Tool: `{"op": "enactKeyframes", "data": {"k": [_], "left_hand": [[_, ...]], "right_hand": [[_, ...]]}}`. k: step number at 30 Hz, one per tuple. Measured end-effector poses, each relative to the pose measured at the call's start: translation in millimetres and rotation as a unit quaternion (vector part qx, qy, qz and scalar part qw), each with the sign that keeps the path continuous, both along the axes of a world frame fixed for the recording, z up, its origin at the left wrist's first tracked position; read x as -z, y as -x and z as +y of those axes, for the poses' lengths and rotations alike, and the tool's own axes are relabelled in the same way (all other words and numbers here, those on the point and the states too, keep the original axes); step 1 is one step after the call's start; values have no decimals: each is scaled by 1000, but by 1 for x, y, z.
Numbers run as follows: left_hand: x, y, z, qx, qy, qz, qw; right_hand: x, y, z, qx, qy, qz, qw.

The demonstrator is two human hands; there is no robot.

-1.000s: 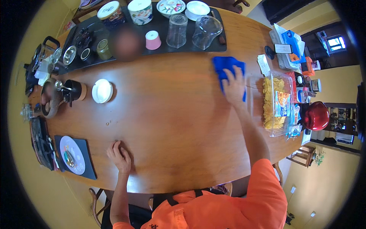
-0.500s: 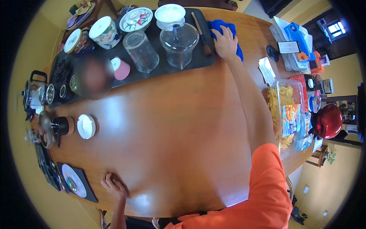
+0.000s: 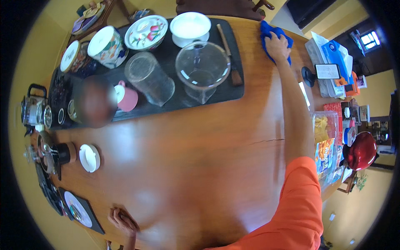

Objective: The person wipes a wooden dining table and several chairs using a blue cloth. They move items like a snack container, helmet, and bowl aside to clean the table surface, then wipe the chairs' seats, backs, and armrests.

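Note:
At the far right of the wooden table (image 3: pixel 196 166), my right hand (image 3: pixel 278 46) bears down on a blue cloth (image 3: pixel 266 31), fingers bent over it and the arm stretched far out. The cloth is bunched around the fingers and lies flat against the wood. My left hand (image 3: pixel 122 220) rests at the near left edge of the table, holding nothing I can see, its fingers loosely bent and apart. Left of the cloth is a dark tray (image 3: pixel 233 89) with a brush (image 3: pixel 227 50), a glass pitcher (image 3: pixel 202 68), an upturned glass (image 3: pixel 150 79) and a pink cup (image 3: pixel 127 98).
Lidded bowls and cups (image 3: pixel 146 32) line the tray's far side. A white ashtray (image 3: pixel 89 158) and glass teapots stand at left, near a dark square mat (image 3: pixel 85 212). A phone on a stand (image 3: pixel 328 71), plastic boxes, a snack container (image 3: pixel 325 129) and a red rounded object (image 3: pixel 361 151) crowd the right.
My right hand has slid the blue cloth away from the tray, toward the far right of the table. My left hand stays at the near edge. The whole view has shifted a little.

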State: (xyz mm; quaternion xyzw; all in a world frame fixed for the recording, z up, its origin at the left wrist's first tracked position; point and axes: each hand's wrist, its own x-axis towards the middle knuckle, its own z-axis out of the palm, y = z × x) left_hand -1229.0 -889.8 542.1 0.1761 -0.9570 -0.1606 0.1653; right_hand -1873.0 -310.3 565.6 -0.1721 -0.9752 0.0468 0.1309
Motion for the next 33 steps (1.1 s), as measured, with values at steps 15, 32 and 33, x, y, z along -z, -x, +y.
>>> {"op": "enactKeyframes", "data": {"k": [15, 32, 33], "left_hand": [[-31, 41, -5, 37, -36, -6, 999], [-47, 213, -82, 90, -117, 99, 984], [-51, 205, -83, 95, -143, 120, 978]], "right_hand": [[-4, -292, -104, -364, -13, 87, 927], [-18, -323, -418, -477, 55, 30, 876], [-18, -318, -448, -486, 56, 34, 872]]}}
